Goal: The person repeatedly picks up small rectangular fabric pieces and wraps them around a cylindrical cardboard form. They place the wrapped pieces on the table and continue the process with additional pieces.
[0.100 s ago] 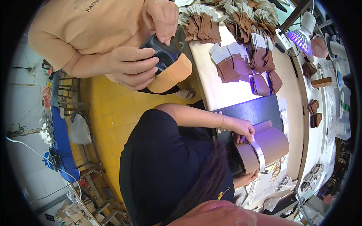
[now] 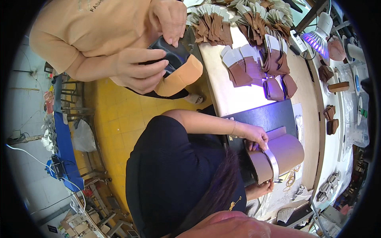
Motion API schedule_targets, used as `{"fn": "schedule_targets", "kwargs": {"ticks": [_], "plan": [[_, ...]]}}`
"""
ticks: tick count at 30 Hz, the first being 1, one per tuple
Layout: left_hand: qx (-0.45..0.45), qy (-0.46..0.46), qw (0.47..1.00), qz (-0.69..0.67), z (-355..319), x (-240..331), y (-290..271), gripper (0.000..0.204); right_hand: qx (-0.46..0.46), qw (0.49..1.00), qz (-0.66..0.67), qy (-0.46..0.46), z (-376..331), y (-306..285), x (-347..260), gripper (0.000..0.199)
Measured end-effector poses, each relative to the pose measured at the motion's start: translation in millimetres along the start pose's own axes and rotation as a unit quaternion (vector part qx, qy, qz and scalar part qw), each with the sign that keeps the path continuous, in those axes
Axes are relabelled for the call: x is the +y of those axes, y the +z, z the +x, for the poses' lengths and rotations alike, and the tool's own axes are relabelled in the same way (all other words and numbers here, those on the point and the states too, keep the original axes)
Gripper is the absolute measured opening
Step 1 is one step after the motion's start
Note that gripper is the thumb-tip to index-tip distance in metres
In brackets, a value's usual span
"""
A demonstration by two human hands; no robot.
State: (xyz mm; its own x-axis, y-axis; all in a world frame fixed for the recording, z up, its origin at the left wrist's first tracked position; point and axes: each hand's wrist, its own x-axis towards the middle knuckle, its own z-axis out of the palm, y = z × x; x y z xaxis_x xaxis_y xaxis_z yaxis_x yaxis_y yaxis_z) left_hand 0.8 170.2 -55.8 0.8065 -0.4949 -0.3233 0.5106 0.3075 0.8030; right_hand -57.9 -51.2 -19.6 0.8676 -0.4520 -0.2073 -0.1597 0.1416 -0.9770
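Tan rolled sheet, metal strip across it (co-worker's hands holding)

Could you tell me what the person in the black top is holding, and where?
A metal ruler laid across a brown roll: one hand holds its upper end, the other hand its lower end.

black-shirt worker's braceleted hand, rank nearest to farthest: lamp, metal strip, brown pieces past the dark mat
1. metal strip: touches the hand, wrapped over the roll
2. brown pieces: beyond the mat
3. lamp: far top right
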Motion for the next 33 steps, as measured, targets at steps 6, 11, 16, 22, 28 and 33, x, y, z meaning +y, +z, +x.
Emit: {"fn": "schedule_targets", "kwargs": {"ticks": [6, 11, 16, 22, 28, 33], "plan": [[-0.037, 0.010, 0.997, -0.072, -8, 8, 7, 0.023, -0.026, 0.926, -0.219, -0.308, 3, 5, -53, 0.044], [-0.041, -0.004, 0.998, -0.045, -15, 26, 12, 0.026, -0.265, 0.745, -0.369, -0.490, -6, 32, -75, 0.061], [-0.027, -0.013, 0.999, -0.016, -17, 31, 20, 0.027, -0.388, 0.642, -0.435, -0.498, -5, 53, -75, 0.070], [-0.012, -0.005, 0.998, -0.053, -15, 21, 22, 0.021, -0.356, 0.600, -0.503, -0.510, -2, 45, -55, 0.065], [-0.024, 0.017, 0.995, -0.091, -14, 16, 23, 0.018, -0.296, 0.686, -0.408, -0.526, 5, 20, -27, 0.069], [-0.030, 0.008, 0.995, -0.095, -17, 20, 18, 0.018, -0.204, 0.797, -0.296, -0.486, -4, 15, 5, 0.078]]}}
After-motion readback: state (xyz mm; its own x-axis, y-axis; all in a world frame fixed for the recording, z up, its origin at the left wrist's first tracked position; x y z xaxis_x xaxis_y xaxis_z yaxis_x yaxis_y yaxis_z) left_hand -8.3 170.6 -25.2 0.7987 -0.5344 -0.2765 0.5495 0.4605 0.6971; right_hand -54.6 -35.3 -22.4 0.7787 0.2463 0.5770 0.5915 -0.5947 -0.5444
